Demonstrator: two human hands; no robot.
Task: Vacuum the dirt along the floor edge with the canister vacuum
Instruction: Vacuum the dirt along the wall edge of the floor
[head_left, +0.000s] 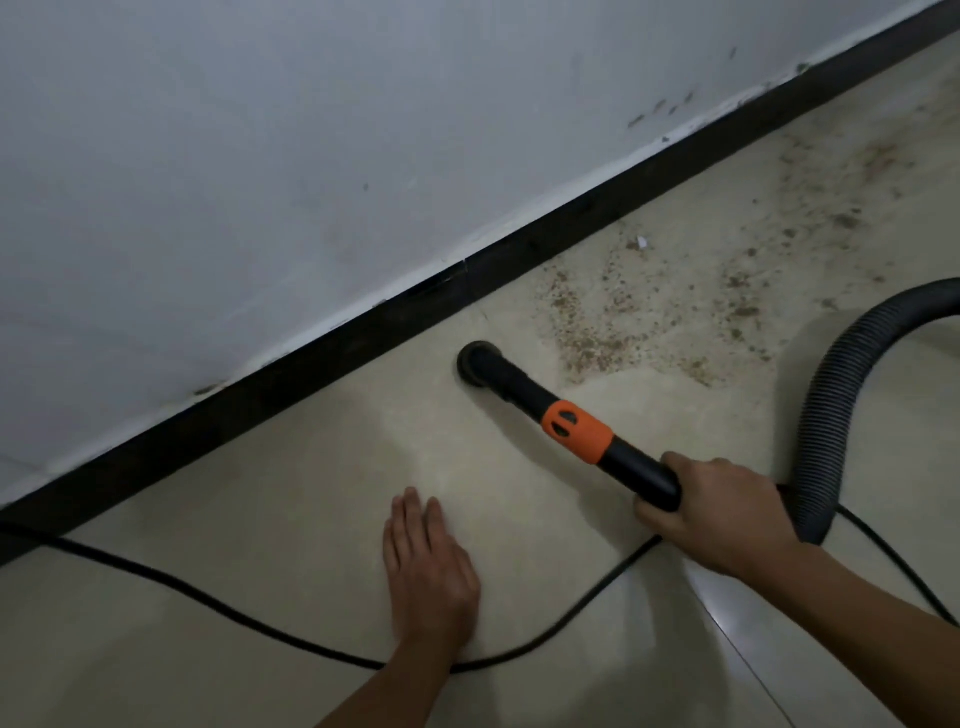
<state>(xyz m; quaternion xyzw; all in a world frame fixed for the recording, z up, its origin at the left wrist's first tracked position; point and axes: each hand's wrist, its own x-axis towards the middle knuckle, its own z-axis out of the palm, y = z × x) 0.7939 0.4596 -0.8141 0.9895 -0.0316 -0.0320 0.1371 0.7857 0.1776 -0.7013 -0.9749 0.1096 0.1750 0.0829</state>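
At the floor's (311, 493) edge by the baseboard (311, 358), the nozzle (477, 360) rests on clean tile, with the dirt (592, 345) just beside it to the right, spreading on along that edge. Your right hand (722, 512) is wrapped round the rear of the wand (576, 431), whose long axis runs from that hand toward the baseboard. Your left hand (428, 566) lies flat, holding nothing, so I judge the rightward sweep falls to the right hand.
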